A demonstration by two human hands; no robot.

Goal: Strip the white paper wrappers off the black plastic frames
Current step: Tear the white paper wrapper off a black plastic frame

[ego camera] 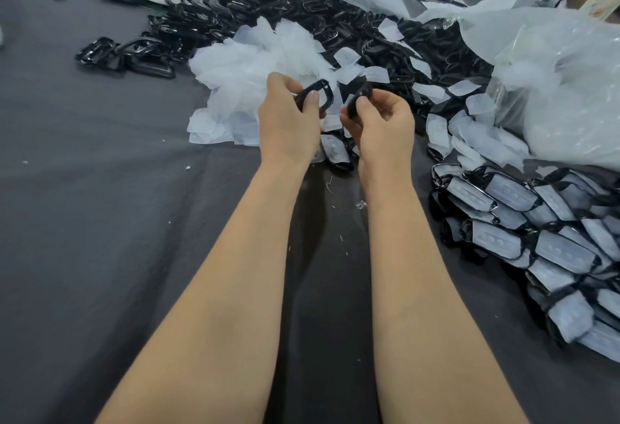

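Head view: bare frame [315,97] upright

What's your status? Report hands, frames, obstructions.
Left hand shut on bare black frame. Right hand shut on second black frame. Wrapped frames stacked right, loose wrappers ahead. Nothing blocking.

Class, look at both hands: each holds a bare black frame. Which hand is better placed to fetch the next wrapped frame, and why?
Right. The right hand is on the same side as the stack of wrapped frames, which lies along the right arm. The left hand would probably have to cross over.
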